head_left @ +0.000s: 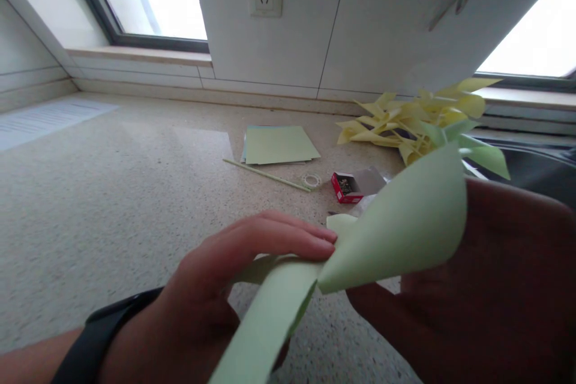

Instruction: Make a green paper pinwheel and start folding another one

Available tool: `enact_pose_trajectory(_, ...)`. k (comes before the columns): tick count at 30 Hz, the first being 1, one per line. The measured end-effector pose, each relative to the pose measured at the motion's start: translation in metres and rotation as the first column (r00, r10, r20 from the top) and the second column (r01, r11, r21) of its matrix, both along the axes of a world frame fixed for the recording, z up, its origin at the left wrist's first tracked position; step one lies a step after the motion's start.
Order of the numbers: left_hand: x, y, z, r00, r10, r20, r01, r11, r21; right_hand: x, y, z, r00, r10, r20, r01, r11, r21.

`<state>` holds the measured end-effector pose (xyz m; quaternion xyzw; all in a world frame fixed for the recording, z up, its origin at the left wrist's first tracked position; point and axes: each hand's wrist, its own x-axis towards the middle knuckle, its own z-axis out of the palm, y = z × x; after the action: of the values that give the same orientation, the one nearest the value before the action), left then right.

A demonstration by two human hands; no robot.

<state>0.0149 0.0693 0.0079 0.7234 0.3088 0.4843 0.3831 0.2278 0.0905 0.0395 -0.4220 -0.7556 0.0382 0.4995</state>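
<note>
A pale green paper pinwheel [396,228] fills the middle of the view, its folded blades meeting near the centre. My left hand [238,258], with a black band on the wrist, is closed on the pinwheel, fingertips pressing near that centre. One long blade runs down between me and the counter. My right hand [490,300] is at the right, behind the large curled blade. Its thumb reaches below the paper toward the centre, while its other fingers are hidden, so I cannot tell their grip.
Several yellow pinwheels [405,117] lie by the wall at right, with a green one in front. A stack of paper sheets [281,145], a thin green stick [265,174], a white ring [311,180] and a red box [345,188] of small metal pieces rest on the speckled counter [135,204].
</note>
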Motion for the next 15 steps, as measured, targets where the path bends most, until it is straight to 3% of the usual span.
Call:
enact_pose_trajectory(3, 0.002, 0.001, -0.005, 0.999, -0.022, 0.040, 0.019, 0.997, 0.071, -0.005, 0.000, 0.002, 0.999, 0.018, -0.040, -0.020, 0.999, -0.042)
enact_pose_trajectory(10, -0.002, 0.010, 0.000, 0.997, -0.074, -0.034, 0.078, 0.984, 0.162, -0.007, 0.009, -0.006, 0.924, 0.364, -0.121, -0.373, 0.926, -0.058)
enact_pose_trajectory(13, -0.005, 0.010, -0.001, 0.997, -0.058, -0.052, 0.067, 0.983, 0.171, -0.006, 0.012, -0.007, 0.918, 0.388, -0.078, -0.392, 0.919, -0.041)
enact_pose_trajectory(15, -0.004, 0.010, -0.002, 0.998, -0.038, -0.056, 0.047, 0.983, 0.176, -0.007, 0.013, -0.006, 0.946, 0.322, -0.023, -0.322, 0.947, 0.019)
